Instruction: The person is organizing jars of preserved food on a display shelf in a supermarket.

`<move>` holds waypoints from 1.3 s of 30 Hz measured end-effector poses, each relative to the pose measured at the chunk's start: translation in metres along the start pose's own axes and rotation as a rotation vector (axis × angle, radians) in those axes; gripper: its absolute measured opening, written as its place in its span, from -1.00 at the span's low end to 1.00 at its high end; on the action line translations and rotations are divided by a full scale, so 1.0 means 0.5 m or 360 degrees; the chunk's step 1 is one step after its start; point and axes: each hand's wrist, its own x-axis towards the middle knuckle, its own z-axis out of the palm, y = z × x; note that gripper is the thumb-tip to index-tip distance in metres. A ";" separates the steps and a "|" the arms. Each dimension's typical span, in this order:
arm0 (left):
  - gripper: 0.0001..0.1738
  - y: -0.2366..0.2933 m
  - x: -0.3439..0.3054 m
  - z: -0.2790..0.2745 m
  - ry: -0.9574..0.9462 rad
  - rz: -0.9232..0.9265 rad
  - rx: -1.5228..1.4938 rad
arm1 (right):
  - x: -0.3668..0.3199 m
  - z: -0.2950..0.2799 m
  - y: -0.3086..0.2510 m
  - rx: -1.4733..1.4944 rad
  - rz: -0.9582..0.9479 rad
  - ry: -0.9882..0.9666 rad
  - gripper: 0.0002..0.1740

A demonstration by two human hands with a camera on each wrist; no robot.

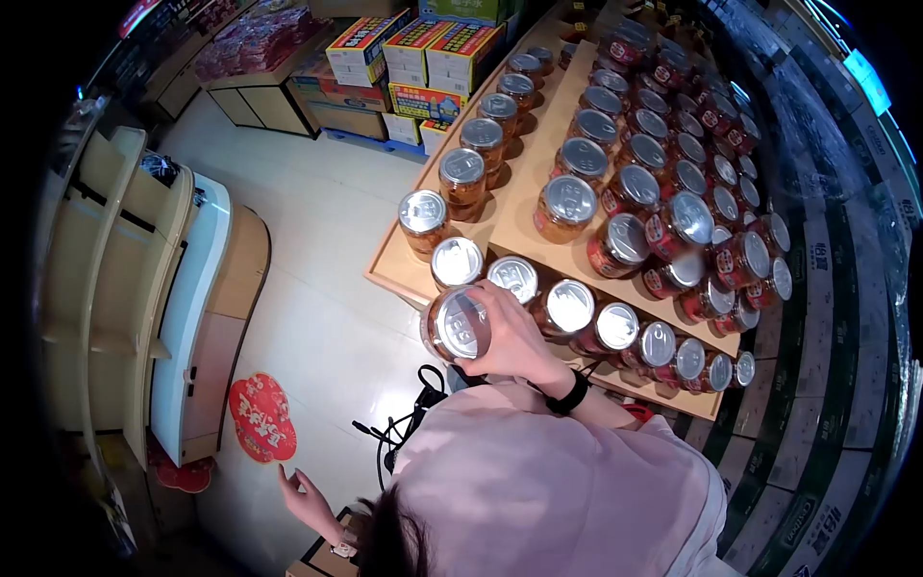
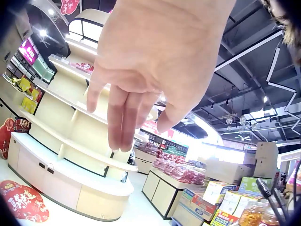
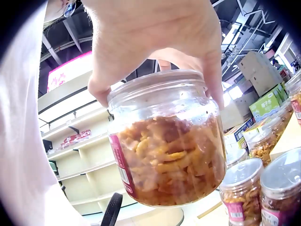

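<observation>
My right hand [image 1: 514, 337] grips a clear jar [image 1: 456, 324] round its lid, just off the front corner of the wooden display stand [image 1: 385, 262]. In the right wrist view the jar [image 3: 167, 155] hangs upright from the fingers, filled with orange-brown pieces, a pink label at its left side. Rows of silver-lidded jars stand beside it, the nearest being a jar [image 1: 457, 262] at the corner. My left hand [image 1: 310, 505] is held out low over the floor at the left, holding nothing; in the left wrist view the hand [image 2: 150, 70] has its fingers loosely extended.
A curved shelf unit [image 1: 207, 317] stands at the left, with a red floor sticker [image 1: 261, 417] beside it. Black cables [image 1: 404, 418] lie near the stand's corner. Stacked cartons [image 1: 433, 60] are at the back, and wrapped cases [image 1: 817, 385] line the right.
</observation>
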 end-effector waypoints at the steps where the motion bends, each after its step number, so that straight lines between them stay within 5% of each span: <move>1: -0.58 0.005 0.027 0.005 -0.0043 -0.0048 0.0025 | 0.029 0.004 0.002 -0.0036 0.0060 0.0036 0.02; 6: -0.61 0.038 0.214 0.053 -0.0102 -0.0035 -0.0103 | 0.155 -0.032 0.034 -0.0246 0.0358 0.0317 -0.02; 9: -0.53 0.147 0.327 0.050 -0.0179 0.0009 0.0002 | 0.206 -0.047 0.095 -0.0449 0.0537 0.0465 -0.03; 12: -0.42 0.148 0.431 0.096 -0.0186 0.0128 0.0140 | 0.254 -0.050 0.133 -0.0664 0.0536 0.0651 -0.04; 18: -0.35 0.228 0.586 0.207 -0.0441 0.0146 0.0051 | 0.307 -0.030 0.154 -0.0694 0.0901 0.0683 -0.01; 28: -0.37 0.231 1.083 0.451 -0.0644 0.0822 0.0109 | 0.425 0.083 -0.073 -0.0929 0.1135 0.1130 -0.01; 30: -0.69 0.397 1.105 0.347 -0.0332 0.1365 0.0230 | 0.487 0.121 -0.160 -0.0763 0.1184 0.1291 -0.01; 33: -0.56 0.426 1.247 0.381 -0.0712 0.1273 -0.0062 | 0.576 0.183 -0.237 -0.0669 0.1174 0.1298 -0.03; 36: -0.55 0.488 1.324 0.374 -0.0654 0.1559 0.0236 | 0.642 0.247 -0.281 -0.0587 0.1121 0.1310 -0.03; 39: -0.46 0.492 1.388 0.441 -0.0795 0.1589 0.0015 | 0.687 0.284 -0.320 -0.0516 0.1103 0.1345 0.03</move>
